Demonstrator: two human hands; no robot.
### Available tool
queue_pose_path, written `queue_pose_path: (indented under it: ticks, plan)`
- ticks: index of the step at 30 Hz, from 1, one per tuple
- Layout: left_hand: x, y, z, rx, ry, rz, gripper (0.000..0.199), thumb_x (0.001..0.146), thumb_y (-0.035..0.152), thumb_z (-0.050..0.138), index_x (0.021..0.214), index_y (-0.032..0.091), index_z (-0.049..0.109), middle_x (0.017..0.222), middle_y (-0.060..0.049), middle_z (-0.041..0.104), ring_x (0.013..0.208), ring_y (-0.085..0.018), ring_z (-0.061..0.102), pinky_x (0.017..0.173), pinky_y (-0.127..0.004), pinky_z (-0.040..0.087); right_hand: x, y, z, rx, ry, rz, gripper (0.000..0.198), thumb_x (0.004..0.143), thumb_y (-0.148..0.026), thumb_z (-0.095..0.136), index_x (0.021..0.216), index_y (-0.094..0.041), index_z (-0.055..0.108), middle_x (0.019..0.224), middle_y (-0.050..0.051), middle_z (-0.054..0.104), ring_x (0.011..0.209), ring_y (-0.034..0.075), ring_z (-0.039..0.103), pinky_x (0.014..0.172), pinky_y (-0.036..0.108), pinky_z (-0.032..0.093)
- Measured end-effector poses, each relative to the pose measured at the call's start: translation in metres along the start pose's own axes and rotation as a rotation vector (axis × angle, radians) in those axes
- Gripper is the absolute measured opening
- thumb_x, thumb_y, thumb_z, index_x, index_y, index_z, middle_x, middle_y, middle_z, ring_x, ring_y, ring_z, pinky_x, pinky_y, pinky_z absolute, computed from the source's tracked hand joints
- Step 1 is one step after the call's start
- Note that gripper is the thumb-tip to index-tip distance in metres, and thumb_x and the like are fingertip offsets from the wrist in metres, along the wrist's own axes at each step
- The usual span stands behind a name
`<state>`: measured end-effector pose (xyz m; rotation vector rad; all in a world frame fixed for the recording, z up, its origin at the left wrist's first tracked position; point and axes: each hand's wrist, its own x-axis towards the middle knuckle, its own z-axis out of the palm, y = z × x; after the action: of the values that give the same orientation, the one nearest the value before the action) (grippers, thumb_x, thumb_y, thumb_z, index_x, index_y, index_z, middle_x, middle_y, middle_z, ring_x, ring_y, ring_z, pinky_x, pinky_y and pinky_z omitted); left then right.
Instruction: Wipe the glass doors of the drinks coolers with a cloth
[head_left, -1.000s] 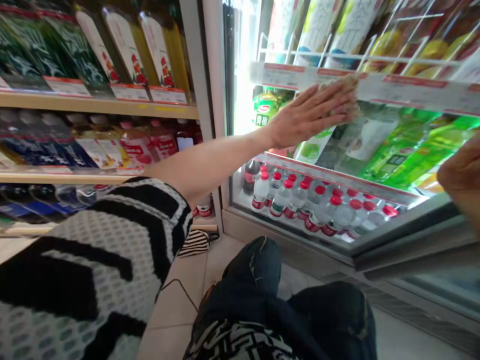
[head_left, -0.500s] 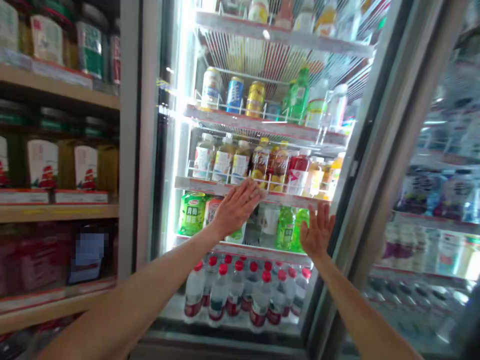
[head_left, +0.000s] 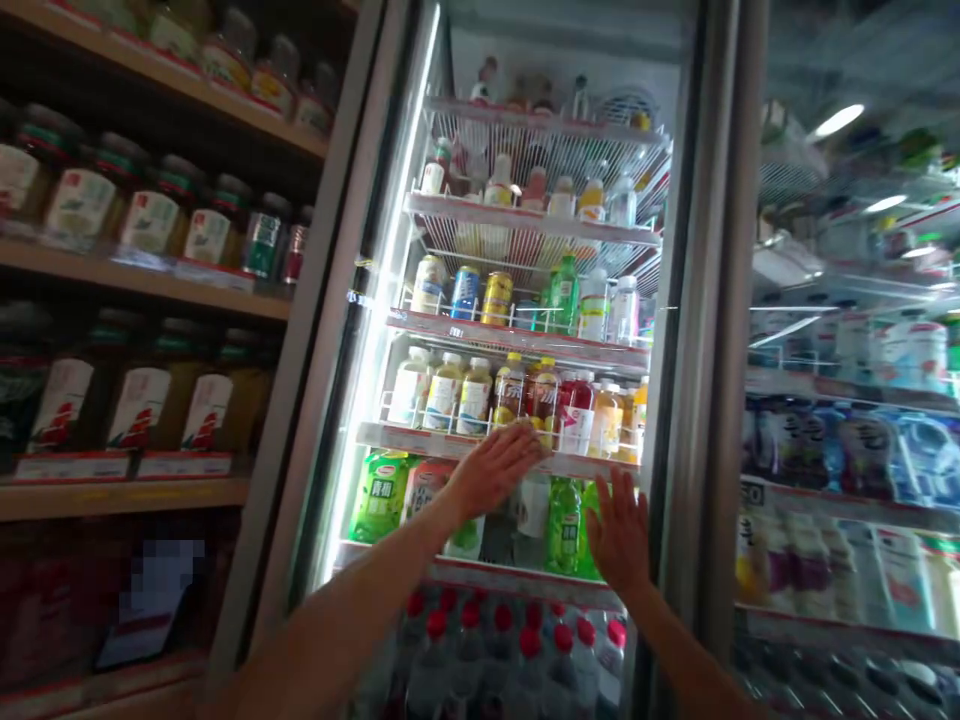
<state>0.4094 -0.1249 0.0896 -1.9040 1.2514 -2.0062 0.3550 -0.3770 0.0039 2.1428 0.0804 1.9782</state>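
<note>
My left hand (head_left: pixel 500 468) stretches out palm down, fingers straight and holding nothing. It covers part of the shelf edge (head_left: pixel 420 440) below a row of juice bottles (head_left: pixel 476 397). To its right, my right hand (head_left: pixel 619 535) is raised with its fingers spread and nothing in them. Behind that hand stand large green-labelled bottles (head_left: pixel 564 530). A big green bottle (head_left: pixel 380 497) is at the left end of the same row. Whether either hand touches the shelf, a bottle or any glass in front of them, I cannot tell.
The lit drinks cooler has a bright left edge (head_left: pixel 390 290) and a metal frame (head_left: pixel 709 330) on the right. Cans (head_left: pixel 465 292) stand on a higher shelf, red-capped bottles (head_left: pixel 502 620) at the bottom. Wooden shelves (head_left: pixel 150 268) with jars flank it left; another cooler (head_left: pixel 847 520) stands right.
The view has tilted up, showing more upper shelves and less of the bottom bottles. Both hands sit lower in the picture, still extended before the middle shelves. Nothing has been taken hold of.
</note>
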Motion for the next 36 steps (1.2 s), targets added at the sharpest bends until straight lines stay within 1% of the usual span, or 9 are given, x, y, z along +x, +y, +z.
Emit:
queue_pose_path:
  ticks: [3, 7, 10, 13, 18, 26, 32, 34, 36]
  plan:
    - [-0.007, -0.014, -0.003, 0.021, -0.033, 0.055, 0.05, 0.09, 0.024, 0.038, 0.139, 0.028, 0.028, 0.143, 0.0, 0.036, 0.136, -0.017, 0.024, 0.109, -0.034, 0.028, 0.0, 0.001, 0.0, -0.008, 0.013, -0.035, 0.065, 0.09, -0.024, 0.037, 0.146, -0.023, 0.003, 0.152, 0.006, 0.007, 0.139, 0.026, 0.013, 0.109, 0.049, 0.021]
    - [-0.027, -0.086, -0.016, 0.095, 0.294, -0.495, 0.051, 0.091, 0.021, 0.034, 0.141, 0.023, 0.024, 0.141, -0.007, 0.038, 0.136, -0.018, 0.023, 0.109, -0.039, 0.029, -0.001, 0.001, 0.0, -0.013, -0.001, -0.028, 0.066, 0.09, -0.024, 0.037, 0.146, -0.022, 0.001, 0.152, 0.006, 0.006, 0.14, 0.026, 0.011, 0.109, 0.05, 0.021]
    - [-0.027, -0.107, -0.013, 0.107, 0.373, -0.664, 0.054, 0.091, 0.021, 0.03, 0.142, 0.012, 0.015, 0.147, -0.018, 0.022, 0.139, -0.027, 0.008, 0.109, -0.052, 0.022, -0.001, 0.001, 0.0, -0.017, -0.013, -0.011, 0.067, 0.09, -0.024, 0.037, 0.145, -0.022, -0.001, 0.152, 0.006, 0.004, 0.14, 0.026, 0.009, 0.109, 0.049, 0.02]
    - [-0.01, -0.073, 0.0, 0.051, 0.269, -0.549, 0.051, 0.09, 0.022, 0.036, 0.14, 0.022, 0.026, 0.147, -0.009, 0.028, 0.139, -0.023, 0.012, 0.111, -0.045, 0.024, -0.001, 0.001, -0.001, -0.014, -0.023, -0.009, 0.067, 0.09, -0.027, 0.037, 0.145, -0.023, -0.001, 0.152, 0.006, 0.002, 0.14, 0.025, 0.008, 0.11, 0.05, 0.019]
    - [0.005, -0.014, 0.007, -0.069, -0.007, -0.062, 0.05, 0.089, 0.022, 0.04, 0.137, 0.031, 0.031, 0.144, -0.001, 0.035, 0.138, -0.02, 0.019, 0.109, -0.039, 0.026, 0.001, 0.003, -0.004, -0.002, -0.032, -0.029, 0.069, 0.09, -0.029, 0.038, 0.145, -0.023, -0.002, 0.152, 0.005, 0.002, 0.14, 0.024, 0.006, 0.111, 0.049, 0.017]
    - [-0.025, -0.088, -0.019, 0.038, 0.212, -0.642, 0.049, 0.091, 0.023, 0.029, 0.138, 0.01, 0.026, 0.145, -0.019, 0.026, 0.139, -0.026, 0.012, 0.107, -0.051, 0.025, -0.002, 0.002, 0.0, 0.009, -0.055, 0.009, 0.072, 0.088, -0.027, 0.041, 0.145, -0.023, -0.003, 0.152, 0.007, 0.003, 0.14, 0.026, 0.007, 0.11, 0.051, 0.018]
    - [-0.016, -0.022, -0.005, -0.054, -0.055, -0.014, 0.045, 0.09, 0.023, 0.037, 0.135, 0.029, 0.035, 0.142, -0.001, 0.038, 0.136, -0.02, 0.023, 0.11, -0.039, 0.026, -0.001, 0.002, -0.002, 0.008, -0.037, -0.007, 0.071, 0.088, -0.028, 0.041, 0.145, -0.023, -0.001, 0.153, 0.007, 0.003, 0.14, 0.024, 0.006, 0.111, 0.049, 0.016]
    - [-0.021, -0.028, -0.006, -0.049, -0.067, -0.035, 0.045, 0.09, 0.023, 0.035, 0.136, 0.029, 0.034, 0.142, -0.002, 0.037, 0.136, -0.02, 0.023, 0.109, -0.041, 0.026, 0.0, 0.002, -0.003, 0.003, -0.042, -0.008, 0.071, 0.088, -0.028, 0.041, 0.145, -0.024, -0.001, 0.153, 0.006, 0.003, 0.14, 0.024, 0.006, 0.111, 0.049, 0.017]
    - [-0.031, -0.052, -0.011, -0.018, 0.012, -0.287, 0.045, 0.09, 0.024, 0.034, 0.136, 0.026, 0.034, 0.143, -0.005, 0.035, 0.136, -0.022, 0.023, 0.108, -0.043, 0.027, -0.001, 0.002, -0.002, 0.006, -0.045, -0.006, 0.071, 0.088, -0.027, 0.041, 0.145, -0.023, -0.002, 0.153, 0.006, 0.002, 0.14, 0.024, 0.006, 0.111, 0.049, 0.018]
